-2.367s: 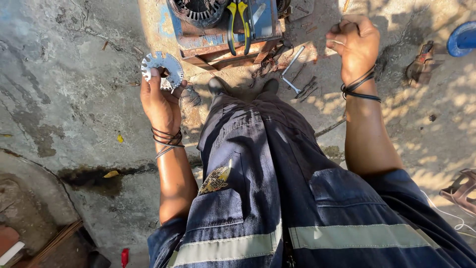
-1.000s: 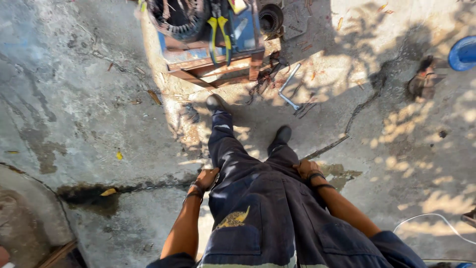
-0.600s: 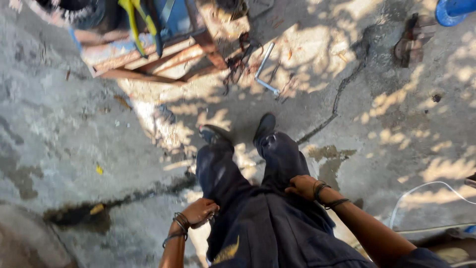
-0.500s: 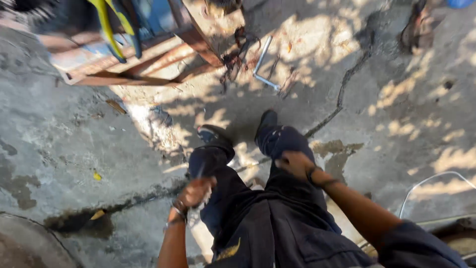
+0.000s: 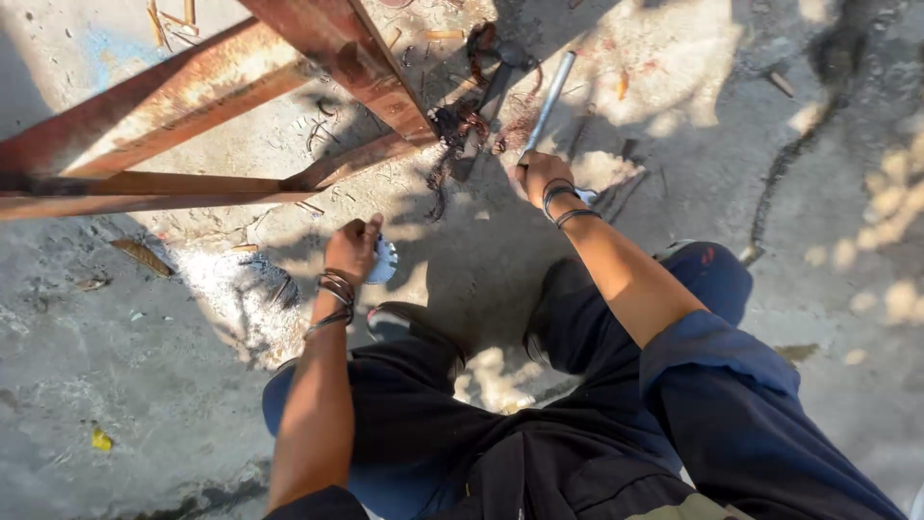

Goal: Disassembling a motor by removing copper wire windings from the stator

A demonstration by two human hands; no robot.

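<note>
My left hand [image 5: 353, 247] is closed around a small round silver metal part [image 5: 384, 259], held low over the concrete in front of my knees. My right hand [image 5: 539, 176] reaches forward and grips the near end of a silver metal bar [image 5: 549, 101] lying on the ground. Both wrists wear dark bangles. I am crouched, with dark blue trousers [image 5: 539, 424] and black shoes [image 5: 404, 323] below me.
A rusty red metal frame [image 5: 241, 106] runs across the upper left. Rusty wire and a dark tool [image 5: 476, 106] lie by the frame's corner, next to the bar. Cracked, sandy concrete [image 5: 818, 193] stretches to the right, with dry leaves at the left.
I have crouched down and leaned forward toward the frame. My hands left my knees; the right one took hold of the silver bar, the left one holds the round part near the ground.
</note>
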